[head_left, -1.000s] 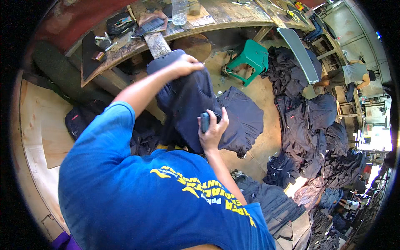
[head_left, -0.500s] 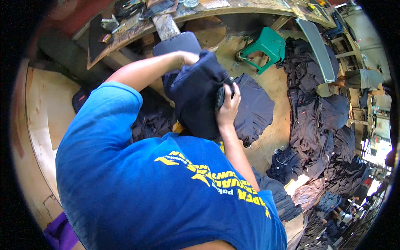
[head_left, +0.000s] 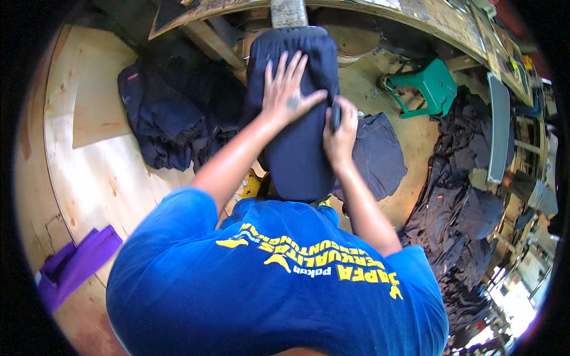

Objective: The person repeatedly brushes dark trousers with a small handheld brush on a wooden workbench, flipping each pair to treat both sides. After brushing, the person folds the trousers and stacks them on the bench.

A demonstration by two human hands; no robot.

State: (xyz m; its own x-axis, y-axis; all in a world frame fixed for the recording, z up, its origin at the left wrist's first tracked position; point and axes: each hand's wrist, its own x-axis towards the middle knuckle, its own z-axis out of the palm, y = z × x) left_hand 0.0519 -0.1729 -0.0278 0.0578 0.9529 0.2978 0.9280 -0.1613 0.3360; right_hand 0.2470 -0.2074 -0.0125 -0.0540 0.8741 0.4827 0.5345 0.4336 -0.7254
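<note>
A long, rounded board with dark navy cloth (head_left: 300, 148) drawn over it points away from me, joined at its far end to a pale, stained arm (head_left: 289, 14). My left hand (head_left: 286, 98) lies flat on the cloth near the upper middle, fingers spread. At the board's right edge my right hand (head_left: 341, 130) is closed round a small black object (head_left: 336, 115); only part of it shows, so its kind is unclear. Beyond that hand, a dark garment (head_left: 377, 157) is spread low down on the right.
Dark garments (head_left: 172, 113) are heaped left of the board on pale plywood (head_left: 95, 160). A green plastic stool (head_left: 424, 89) stands at the far right. More dark clothes (head_left: 451, 202) are piled along the right, beside a long grey panel (head_left: 500, 127). Purple cloth (head_left: 77, 267) lies at lower left.
My left hand has come from the board's far end onto the top of the cloth, which now lies smoother. My right hand stays at the right edge with the black object. The view has shifted.
</note>
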